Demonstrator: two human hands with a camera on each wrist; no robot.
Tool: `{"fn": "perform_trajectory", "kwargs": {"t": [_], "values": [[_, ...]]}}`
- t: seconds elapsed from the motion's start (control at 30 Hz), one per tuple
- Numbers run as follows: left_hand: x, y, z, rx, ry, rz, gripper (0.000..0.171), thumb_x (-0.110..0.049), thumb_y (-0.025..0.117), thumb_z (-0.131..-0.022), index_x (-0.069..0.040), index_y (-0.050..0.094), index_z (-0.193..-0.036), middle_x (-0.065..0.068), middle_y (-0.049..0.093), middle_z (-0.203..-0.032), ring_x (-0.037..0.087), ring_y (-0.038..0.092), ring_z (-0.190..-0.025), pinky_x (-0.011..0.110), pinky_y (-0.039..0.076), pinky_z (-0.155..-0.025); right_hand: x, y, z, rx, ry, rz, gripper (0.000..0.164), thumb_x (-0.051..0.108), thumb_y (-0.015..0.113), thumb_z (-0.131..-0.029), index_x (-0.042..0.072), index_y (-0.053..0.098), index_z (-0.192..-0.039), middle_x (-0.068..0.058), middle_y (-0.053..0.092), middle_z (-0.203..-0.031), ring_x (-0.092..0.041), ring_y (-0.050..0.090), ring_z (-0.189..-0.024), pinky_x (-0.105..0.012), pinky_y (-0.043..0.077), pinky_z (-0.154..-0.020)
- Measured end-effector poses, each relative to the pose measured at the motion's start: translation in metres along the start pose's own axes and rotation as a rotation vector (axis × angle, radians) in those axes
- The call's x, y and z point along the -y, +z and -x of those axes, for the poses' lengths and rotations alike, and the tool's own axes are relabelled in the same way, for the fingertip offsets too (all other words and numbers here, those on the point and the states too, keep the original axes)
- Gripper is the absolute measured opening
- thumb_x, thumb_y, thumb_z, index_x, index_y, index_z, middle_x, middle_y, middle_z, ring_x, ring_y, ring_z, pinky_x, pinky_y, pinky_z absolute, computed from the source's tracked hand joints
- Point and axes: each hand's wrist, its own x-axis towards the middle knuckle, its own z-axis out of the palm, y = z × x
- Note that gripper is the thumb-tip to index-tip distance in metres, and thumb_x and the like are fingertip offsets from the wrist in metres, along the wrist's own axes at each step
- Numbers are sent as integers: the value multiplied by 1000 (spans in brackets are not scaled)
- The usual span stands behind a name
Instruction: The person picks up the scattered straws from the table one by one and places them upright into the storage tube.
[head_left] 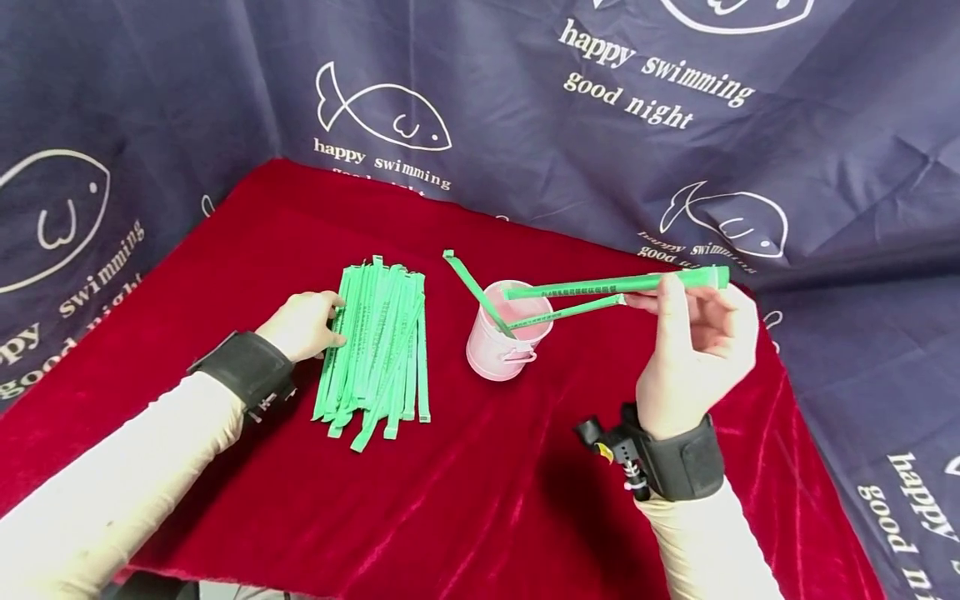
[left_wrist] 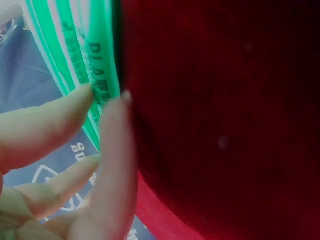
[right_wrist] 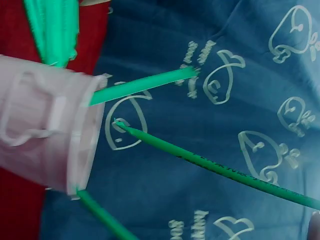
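My right hand (head_left: 693, 342) is raised to the right of a small pink bucket (head_left: 495, 354). It pinches a green-wrapped straw (right_wrist: 220, 169) near one end, and the straw's far tip overlaps the bucket's mouth in the head view. Two more wrapped straws lean out of the bucket: one straw (head_left: 474, 287) slants up to the left, the other straw (head_left: 577, 311) points toward my right hand. On the left, my left hand (head_left: 300, 325) touches the left edge of a pile of green-wrapped straws (head_left: 378, 342). Its straight fingers (left_wrist: 117, 145) and thumb rest at the outermost straws.
A dark red velvet cloth (head_left: 450, 483) covers the table. Behind it and along the sides hangs a navy curtain (head_left: 510, 108) printed with white fish and lettering. The bucket's wire handle (head_left: 519, 356) hangs on its front side.
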Motion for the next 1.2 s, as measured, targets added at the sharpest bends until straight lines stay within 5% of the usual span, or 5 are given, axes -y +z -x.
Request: {"fn": "perform_trajectory", "kwargs": {"t": [0.1, 0.27, 0.7, 1.2], "values": [[1, -1, -1, 42, -69, 128, 61, -2, 72, -85, 18, 41, -134, 40, 53, -122, 23, 69, -61, 34, 59, -55, -8, -9, 4, -10, 47, 55, 12, -9, 69, -81, -7, 60, -89, -14, 68, -77, -26, 68, -60, -37, 61, -65], [5, 1, -1, 50, -114, 221, 62, 0, 71, -85, 18, 39, -134, 38, 51, -121, 21, 69, -62, 33, 59, -54, -19, -20, 12, -13, 87, 91, 12, -8, 69, -83, -5, 61, -90, -11, 68, -79, -24, 69, -62, -35, 61, -66], [11, 1, -4, 90, -153, 351, 59, -1, 68, -82, 22, 40, -129, 29, 58, -103, 13, 65, -66, 37, 60, -57, -46, -38, 28, 38, 200, 129, 14, -1, 74, -84, -1, 62, -91, -9, 71, -82, -19, 73, -68, -32, 61, -66], [5, 5, -1, 58, -142, 386, 55, -3, 66, -84, 18, 43, -130, 33, 59, -111, 18, 70, -74, 38, 61, -59, -70, -48, 44, 101, 318, 158, 14, -3, 69, -87, 6, 62, -94, -4, 71, -81, -17, 74, -71, -31, 61, -65]]}}
